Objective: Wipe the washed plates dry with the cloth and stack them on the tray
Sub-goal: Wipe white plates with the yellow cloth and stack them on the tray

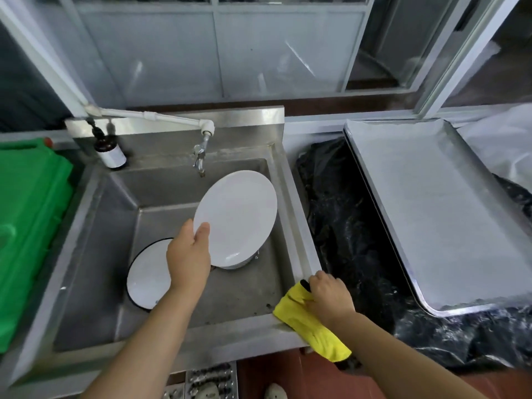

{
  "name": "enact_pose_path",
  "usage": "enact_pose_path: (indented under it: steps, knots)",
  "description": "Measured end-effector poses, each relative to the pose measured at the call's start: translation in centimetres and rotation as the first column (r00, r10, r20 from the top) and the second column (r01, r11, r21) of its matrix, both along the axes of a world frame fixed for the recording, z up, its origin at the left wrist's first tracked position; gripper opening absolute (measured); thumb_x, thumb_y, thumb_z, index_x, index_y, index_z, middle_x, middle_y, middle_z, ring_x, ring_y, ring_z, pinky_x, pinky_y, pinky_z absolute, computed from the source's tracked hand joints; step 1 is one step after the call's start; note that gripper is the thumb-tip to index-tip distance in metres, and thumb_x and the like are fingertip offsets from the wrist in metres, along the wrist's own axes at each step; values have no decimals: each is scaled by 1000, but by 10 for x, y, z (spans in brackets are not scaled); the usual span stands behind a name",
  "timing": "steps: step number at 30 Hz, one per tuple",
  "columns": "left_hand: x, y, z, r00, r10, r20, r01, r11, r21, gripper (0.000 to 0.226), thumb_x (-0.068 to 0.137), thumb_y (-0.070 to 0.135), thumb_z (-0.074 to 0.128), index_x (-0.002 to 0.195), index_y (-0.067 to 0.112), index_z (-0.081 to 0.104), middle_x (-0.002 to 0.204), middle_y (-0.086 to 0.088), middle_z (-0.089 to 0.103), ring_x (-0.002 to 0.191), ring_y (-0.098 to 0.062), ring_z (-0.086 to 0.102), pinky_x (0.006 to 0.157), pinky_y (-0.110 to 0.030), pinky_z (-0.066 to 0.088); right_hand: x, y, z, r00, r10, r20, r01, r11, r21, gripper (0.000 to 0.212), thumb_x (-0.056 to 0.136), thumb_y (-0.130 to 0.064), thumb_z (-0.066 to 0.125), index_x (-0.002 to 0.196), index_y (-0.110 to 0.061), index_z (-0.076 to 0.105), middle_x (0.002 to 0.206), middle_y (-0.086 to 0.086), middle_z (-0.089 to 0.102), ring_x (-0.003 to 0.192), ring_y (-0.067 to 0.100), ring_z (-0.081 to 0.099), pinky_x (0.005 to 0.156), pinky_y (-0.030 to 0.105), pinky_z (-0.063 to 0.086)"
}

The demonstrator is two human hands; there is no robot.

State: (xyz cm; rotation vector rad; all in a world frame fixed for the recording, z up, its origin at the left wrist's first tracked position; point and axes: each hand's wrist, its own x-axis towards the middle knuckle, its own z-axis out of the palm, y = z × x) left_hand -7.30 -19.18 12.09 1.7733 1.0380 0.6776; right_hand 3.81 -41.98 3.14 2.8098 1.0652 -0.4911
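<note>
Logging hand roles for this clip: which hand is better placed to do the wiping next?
Right. The right hand already grips the yellow cloth at the sink's front corner, while the left hand holds the white plate tilted over the basin, so it probably steadies the plate.

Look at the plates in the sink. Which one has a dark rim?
The plate lying flat at the sink's front left, partly behind the left hand. The lifted plate and those stacked beneath it are plain white.

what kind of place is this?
Probably a commercial or canteen dishwashing station: a deep stainless steel sink holding washed white plates, a large metal tray beside it, and a pump soap bottle by the tap.
</note>
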Motion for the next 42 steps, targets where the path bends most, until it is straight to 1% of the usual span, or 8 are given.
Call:
enact_pose_path:
  steps: [3,10,14,19,25,35,38,42]
  knots:
    - [-6,0,11,999,26,22,-26,1000,6,25,97,25,48,82,6,51,76,-2,60,67,-12,51,60,-31,39,-4,-1,12,998,28,-60,-24,997,71,14,84,-12,47,88,-20,37,90,1,58,90,24,58,71,29,32]
    - [-23,10,38,993,84,83,-86,996,23,20,96,25,50,81,12,55,75,1,60,71,-13,54,66,-28,43,1,35,78,974,36,-225,73,886,457,40,80,-11,60,118,-17,49,95,2,60,87,25,59,61,28,40]
    - [-32,27,56,989,112,96,-119,991,69,21,96,26,49,89,8,57,80,-5,63,78,-26,58,70,-39,44,2,80,147,996,-54,-65,85,610,788,21,75,-5,66,84,-19,54,72,-18,39,61,4,42,52,11,30]
    - [-35,48,82,966,129,225,-139,990,27,21,96,24,50,81,10,56,75,-5,61,78,-30,59,67,-38,44,-23,149,218,974,-134,184,-144,266,953,33,68,-1,70,100,-9,68,88,-2,56,76,20,56,62,28,44]
    - [-40,80,116,939,96,331,-103,995,4,13,94,25,51,84,25,60,78,7,65,79,-14,61,71,-36,48,-60,223,223,941,51,336,-320,466,825,45,69,0,73,111,-15,70,131,5,59,106,33,58,81,43,52]
    - [-62,164,150,880,65,470,-58,998,-28,32,83,46,47,84,16,57,84,-12,65,78,-25,60,78,-49,49,-95,271,227,737,313,600,-667,483,567,53,78,-48,58,126,-25,62,142,-7,49,129,23,47,106,48,35]
    - [-70,194,155,889,11,457,-16,1000,7,24,91,43,49,83,23,58,79,0,66,76,-24,61,68,-40,48,-88,269,221,661,327,676,-731,487,479,48,74,-36,63,120,-27,66,139,-9,52,124,22,52,100,51,39]
    - [-78,216,154,911,-68,408,44,997,68,18,95,41,46,84,32,57,81,14,66,73,-9,62,64,-37,50,-69,279,233,742,149,654,-623,514,590,63,56,-12,81,117,-19,69,133,-3,58,115,27,59,84,41,44]
